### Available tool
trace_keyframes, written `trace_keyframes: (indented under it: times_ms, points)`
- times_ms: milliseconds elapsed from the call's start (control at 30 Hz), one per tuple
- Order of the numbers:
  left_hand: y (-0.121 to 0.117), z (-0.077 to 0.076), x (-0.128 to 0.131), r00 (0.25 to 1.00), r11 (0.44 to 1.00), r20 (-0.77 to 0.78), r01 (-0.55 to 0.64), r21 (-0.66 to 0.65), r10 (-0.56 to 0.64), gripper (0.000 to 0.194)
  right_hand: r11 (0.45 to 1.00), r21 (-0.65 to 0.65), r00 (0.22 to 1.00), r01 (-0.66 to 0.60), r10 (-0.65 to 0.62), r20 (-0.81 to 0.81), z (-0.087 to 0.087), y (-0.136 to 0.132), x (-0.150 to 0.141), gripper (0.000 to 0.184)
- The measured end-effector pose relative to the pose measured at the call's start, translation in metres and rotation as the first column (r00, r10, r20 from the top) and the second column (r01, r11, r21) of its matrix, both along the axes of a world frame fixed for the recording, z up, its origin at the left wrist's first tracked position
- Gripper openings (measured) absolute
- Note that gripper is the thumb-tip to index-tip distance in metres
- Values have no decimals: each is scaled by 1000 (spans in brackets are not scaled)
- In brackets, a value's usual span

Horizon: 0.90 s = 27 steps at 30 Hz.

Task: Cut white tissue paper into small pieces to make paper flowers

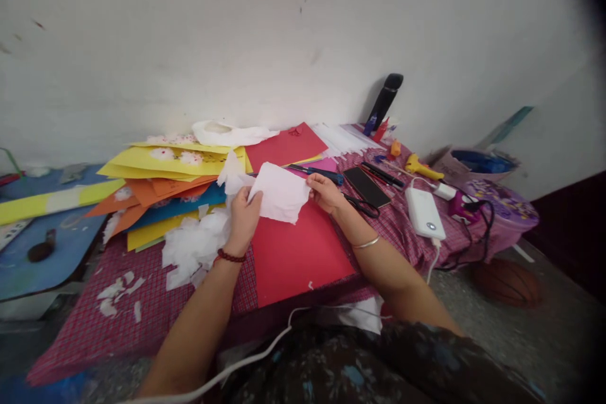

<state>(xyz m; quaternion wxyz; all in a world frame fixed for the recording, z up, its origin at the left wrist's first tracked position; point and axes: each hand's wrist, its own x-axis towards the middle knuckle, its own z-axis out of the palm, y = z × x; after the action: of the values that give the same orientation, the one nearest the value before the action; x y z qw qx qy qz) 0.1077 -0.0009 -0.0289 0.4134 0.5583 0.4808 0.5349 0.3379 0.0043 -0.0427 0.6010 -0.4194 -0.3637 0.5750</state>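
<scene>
A white sheet of paper (279,194) with a ragged lower edge is held up between my two hands. My left hand (245,214) pinches its left side, thumb in front. At its upper right corner, the fingers of my right hand (326,193) are closed on the paper. Below it lies a red sheet (298,259), flat on the checked cloth (151,303). Beside my left wrist is a heap of torn white paper (196,243). Black-handled scissors (363,206) rest near my right wrist, partly hidden by it.
Yellow, orange and blue sheets (142,167) are stacked at the left. To the right lie a dark phone (367,186), a white power bank (425,211) with cables and a yellow glue gun (423,166). A black bottle-like object (386,100) leans against the wall. A basketball (506,283) sits on the floor.
</scene>
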Motion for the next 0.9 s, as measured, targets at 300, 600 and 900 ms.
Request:
trace_keyframes:
  times_ms: [300, 600, 900]
  points:
    - [9, 9, -10, 991, 994, 75, -112, -4, 111, 29, 999, 28, 996, -44, 41, 73, 1, -3, -4, 42]
    - [8, 0, -18, 993, 992, 10, -118, 40, 117, 22, 992, 112, 960, -61, 28, 278, -2, -4, 0, 25]
    - [-11, 11, -11, 996, 979, 2, -86, 183, 87, 28, 985, 165, 851, -49, -45, 523, -16, -5, 3, 26]
